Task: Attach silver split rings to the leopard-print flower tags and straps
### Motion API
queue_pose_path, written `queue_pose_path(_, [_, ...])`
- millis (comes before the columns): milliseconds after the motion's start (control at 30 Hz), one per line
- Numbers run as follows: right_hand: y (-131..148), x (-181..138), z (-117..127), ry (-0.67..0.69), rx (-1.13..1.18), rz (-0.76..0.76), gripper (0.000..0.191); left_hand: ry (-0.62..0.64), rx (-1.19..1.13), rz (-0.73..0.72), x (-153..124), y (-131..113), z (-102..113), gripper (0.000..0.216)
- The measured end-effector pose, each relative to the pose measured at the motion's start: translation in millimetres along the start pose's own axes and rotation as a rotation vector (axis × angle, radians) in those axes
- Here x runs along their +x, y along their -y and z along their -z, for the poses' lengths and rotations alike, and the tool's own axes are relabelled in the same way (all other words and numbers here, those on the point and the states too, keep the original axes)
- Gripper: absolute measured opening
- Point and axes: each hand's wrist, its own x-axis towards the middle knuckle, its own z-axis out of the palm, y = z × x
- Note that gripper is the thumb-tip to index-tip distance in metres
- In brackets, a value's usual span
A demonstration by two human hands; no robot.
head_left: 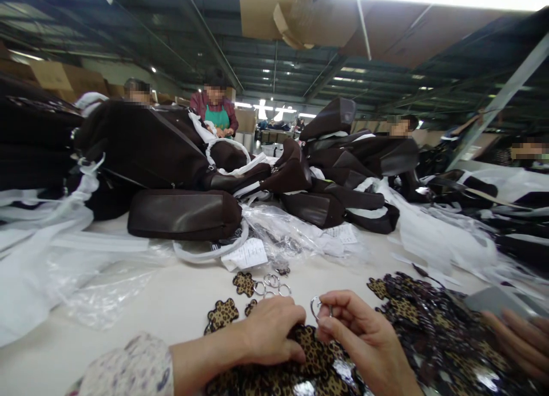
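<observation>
My right hand [364,341] pinches an open silver metal ring [315,308] between thumb and fingers, just above the pile. Beside it, my left hand [274,330] is curled with its thumb and fingers on a leopard-print, flower-shaped charm [315,347]; part of the grip is hidden. More leopard-print charms [283,381] are heaped beneath both hands. Beyond my left hand lie several loose silver rings [271,280], next to a single charm [244,283]. Another charm [223,314] rests left of my wrist.
A larger pile of dark and leopard-print charms [429,321] spreads to the right, where another person's hand [521,339] reaches in. Dark brown bags [184,213] line the table's far side, among clear plastic [291,230] and white wrapping [441,241]. A co-worker [217,113] stands beyond.
</observation>
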Motion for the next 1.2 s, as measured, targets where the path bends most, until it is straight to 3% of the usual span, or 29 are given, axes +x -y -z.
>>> queue_pose_path(167, [7.1,1.0,-1.3,0.003,0.088,-0.015,0.029,-0.068,-0.504,0.209,5.3,-4.9,11.5,0.013])
queue_pose_path(333, [9.6,2.3,-6.3,0.026,0.192,-0.078,0.032,-0.241,-0.430,0.060,5.7,-2.4,33.6,0.019])
queue_pose_path(500, [7.1,3.2,-9.3,0.061,0.190,-0.106,0.030,-0.238,-0.455,0.051,4.4,-3.1,38.7,0.027])
queue_pose_path(700, [6.0,4.7,-9.8,0.116,0.148,-0.137,0.027,-0.166,-0.826,0.036,7.9,0.3,32.9,0.030])
queue_pose_path(900, [5.7,6.5,-10.3,0.138,0.177,-0.148,0.030,-0.033,-0.821,0.054,2.0,-14.0,42.0,0.039])
queue_pose_path(1100, [5.8,6.7,-7.9,0.153,0.183,-0.162,0.033,-0.059,-0.916,0.169,0.7,-16.7,46.7,0.038])
queue_pose_path(1200, [3.6,7.1,-6.7,0.174,0.184,-0.185,0.034,-0.063,-0.925,0.120,1.7,-15.1,47.0,0.039])
